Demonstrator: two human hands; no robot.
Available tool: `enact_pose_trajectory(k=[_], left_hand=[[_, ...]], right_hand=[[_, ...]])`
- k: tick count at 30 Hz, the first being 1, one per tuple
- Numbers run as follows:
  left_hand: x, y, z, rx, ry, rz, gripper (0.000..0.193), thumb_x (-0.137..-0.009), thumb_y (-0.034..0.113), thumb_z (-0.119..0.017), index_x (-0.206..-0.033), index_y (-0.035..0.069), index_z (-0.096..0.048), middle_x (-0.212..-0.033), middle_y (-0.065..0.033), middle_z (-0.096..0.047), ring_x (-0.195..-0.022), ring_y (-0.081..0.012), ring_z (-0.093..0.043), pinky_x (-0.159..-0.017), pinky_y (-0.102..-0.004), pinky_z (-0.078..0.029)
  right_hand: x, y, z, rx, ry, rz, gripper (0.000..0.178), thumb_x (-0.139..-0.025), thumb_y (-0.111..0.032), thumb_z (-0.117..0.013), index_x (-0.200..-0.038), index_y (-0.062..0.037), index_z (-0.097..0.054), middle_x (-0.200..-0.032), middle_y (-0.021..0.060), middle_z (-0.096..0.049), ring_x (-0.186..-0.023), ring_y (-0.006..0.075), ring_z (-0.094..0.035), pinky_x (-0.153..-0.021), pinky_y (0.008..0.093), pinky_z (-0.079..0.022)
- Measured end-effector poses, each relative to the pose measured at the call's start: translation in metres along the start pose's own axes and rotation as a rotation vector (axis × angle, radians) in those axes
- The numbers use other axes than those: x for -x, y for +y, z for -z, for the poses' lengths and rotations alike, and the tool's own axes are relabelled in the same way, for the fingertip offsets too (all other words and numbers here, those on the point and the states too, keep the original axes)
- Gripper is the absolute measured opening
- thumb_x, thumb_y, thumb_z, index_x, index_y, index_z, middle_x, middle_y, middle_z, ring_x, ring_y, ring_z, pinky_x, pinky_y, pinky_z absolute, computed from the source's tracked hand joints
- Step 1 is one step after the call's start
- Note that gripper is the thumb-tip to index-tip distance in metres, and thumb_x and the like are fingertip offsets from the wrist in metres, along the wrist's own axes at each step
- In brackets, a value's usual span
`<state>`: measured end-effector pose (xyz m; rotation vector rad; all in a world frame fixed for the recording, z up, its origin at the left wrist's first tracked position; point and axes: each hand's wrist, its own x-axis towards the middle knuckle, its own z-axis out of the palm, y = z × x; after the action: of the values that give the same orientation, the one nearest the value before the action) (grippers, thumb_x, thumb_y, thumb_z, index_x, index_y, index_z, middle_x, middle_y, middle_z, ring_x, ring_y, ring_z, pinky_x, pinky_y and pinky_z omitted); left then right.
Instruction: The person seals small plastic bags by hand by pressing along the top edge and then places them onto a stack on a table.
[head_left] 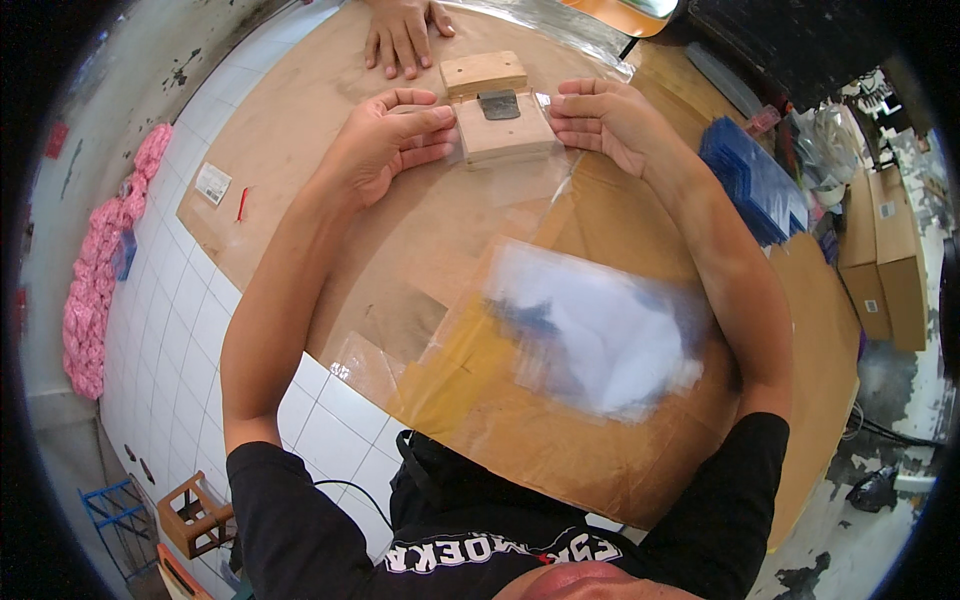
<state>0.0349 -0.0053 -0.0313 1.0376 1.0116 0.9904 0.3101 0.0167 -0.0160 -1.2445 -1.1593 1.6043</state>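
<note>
My left hand and my right hand face each other across a pale wooden block jig. Each is closed in a pinch, thumb against fingers, at one side of the jig. Between them a thin clear plastic sheet shows at the right fingertips and seems to stretch over the block; its outline is hard to make out. A dark metal plate sits on the middle of the jig, below its raised back part. Another person's hand rests flat just behind, at the far edge.
Brown cardboard covers the work surface. A blurred white-and-blue sheet lies nearer me. A small white label and a red strip lie left. Blue plastic sheets are stacked right, beside cardboard boxes. Pink bundles stand left.
</note>
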Motion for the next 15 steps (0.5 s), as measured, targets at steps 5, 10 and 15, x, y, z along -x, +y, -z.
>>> enact_pose_trajectory(k=[5,10,15], left_hand=[[-0.0019,-0.0010,0.0017,0.035,0.002,0.017,0.037,-0.085,0.013,-0.076,-0.111,0.005,-0.051,-0.098,-0.0078,-0.068,-0.084,-0.0149,-0.068,-0.075,-0.0275,-0.059],[-0.0006,0.0007,0.0004,0.036,-0.002,0.022,0.034,-0.086,0.012,-0.074,-0.108,0.006,-0.050,-0.098,-0.0090,-0.068,-0.085,-0.0161,-0.068,-0.076,-0.0285,-0.059],[-0.0002,0.0010,0.0022,0.018,-0.003,0.022,0.034,-0.085,0.010,-0.073,-0.108,0.006,-0.048,-0.099,-0.0099,-0.067,-0.087,-0.0168,-0.067,-0.079,-0.0296,-0.059]], right_hand=[[0.0024,0.0012,-0.0014,0.015,0.013,-0.004,0.034,-0.088,-0.008,-0.071,-0.116,-0.0004,-0.053,-0.095,0.0092,-0.067,-0.082,0.0149,-0.068,-0.075,0.0270,-0.059],[0.0019,0.0026,-0.0012,-0.016,0.007,0.024,0.037,-0.086,-0.006,-0.072,-0.113,0.0021,-0.049,-0.094,0.0128,-0.066,-0.081,0.0198,-0.068,-0.073,0.0319,-0.060],[0.0029,0.0014,-0.0034,0.005,0.007,0.003,0.036,-0.086,-0.006,-0.071,-0.115,0.0002,-0.051,-0.095,0.0114,-0.067,-0.082,0.0173,-0.069,-0.074,0.0284,-0.059]])
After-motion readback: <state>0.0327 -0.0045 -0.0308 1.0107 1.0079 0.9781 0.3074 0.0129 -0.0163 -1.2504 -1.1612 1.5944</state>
